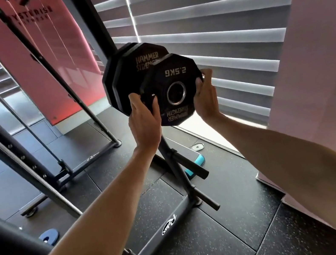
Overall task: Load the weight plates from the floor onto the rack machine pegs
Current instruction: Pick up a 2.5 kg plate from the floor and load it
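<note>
A 2.5 kg weight plate (175, 72) is held upright by both edges, just in front of two larger plates (130, 71) hung on the rack (99, 22). The rim is gripped on one side by the left hand (144, 118), fingers curled behind and thumb on the face, and on the other by the right hand (205, 98), fingers wrapped behind. Two lower pegs (194, 167) jut out beneath.
</note>
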`<state>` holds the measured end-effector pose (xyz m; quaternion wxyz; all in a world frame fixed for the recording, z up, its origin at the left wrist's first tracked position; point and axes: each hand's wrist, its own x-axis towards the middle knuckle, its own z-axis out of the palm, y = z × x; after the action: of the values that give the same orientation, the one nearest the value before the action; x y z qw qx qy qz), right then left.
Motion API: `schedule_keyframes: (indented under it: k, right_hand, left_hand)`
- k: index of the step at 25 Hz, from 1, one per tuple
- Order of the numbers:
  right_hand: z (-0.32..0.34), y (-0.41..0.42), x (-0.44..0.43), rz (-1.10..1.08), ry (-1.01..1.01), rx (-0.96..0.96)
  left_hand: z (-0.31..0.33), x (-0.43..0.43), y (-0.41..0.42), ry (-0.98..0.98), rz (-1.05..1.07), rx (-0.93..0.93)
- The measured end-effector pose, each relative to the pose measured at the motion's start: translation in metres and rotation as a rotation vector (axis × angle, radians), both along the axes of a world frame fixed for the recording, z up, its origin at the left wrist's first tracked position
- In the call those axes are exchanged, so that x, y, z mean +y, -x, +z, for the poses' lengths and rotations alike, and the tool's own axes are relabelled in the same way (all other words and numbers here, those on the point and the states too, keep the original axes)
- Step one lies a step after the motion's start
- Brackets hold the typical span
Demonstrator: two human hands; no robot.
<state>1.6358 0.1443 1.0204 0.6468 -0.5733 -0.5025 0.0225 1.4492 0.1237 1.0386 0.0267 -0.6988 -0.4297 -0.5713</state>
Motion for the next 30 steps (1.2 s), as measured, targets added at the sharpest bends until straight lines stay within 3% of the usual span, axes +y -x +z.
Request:
schedule_keyframes:
  k: [6,11,16,19,22,25,30]
  right_hand:
    - [0.017,-0.022,-0.007,0.041,0.060,-0.196]
    - [0.038,-0.009,0.029,0.009,0.304,-0.160]
    - [0.046,0.005,0.050,-0.002,0.400,-0.133]
    - [0.020,0.013,0.044,0.062,0.384,-0.034]
    - [-0.051,0.026,0.048,0.087,0.526,0.031]
    - [-0.129,0.059,0.057,0.179,0.778,-0.068]
    - [-0.190,0.176,-0.001,0.477,1.027,-0.399]
  left_hand:
    - [0.000,0.003,0.005,0.040,-0.072,-0.072]
    - [0.020,0.029,0.022,0.209,-0.014,-0.109]
    - [0.035,0.041,0.025,0.304,0.083,-0.082]
    - [0.020,0.030,0.028,0.266,0.035,-0.130]
    - [-0.020,0.018,0.044,0.284,0.072,-0.087]
    - [-0.078,0.012,0.075,0.532,0.165,0.060]
    - [-0.173,-0.039,0.172,1.048,0.291,0.141]
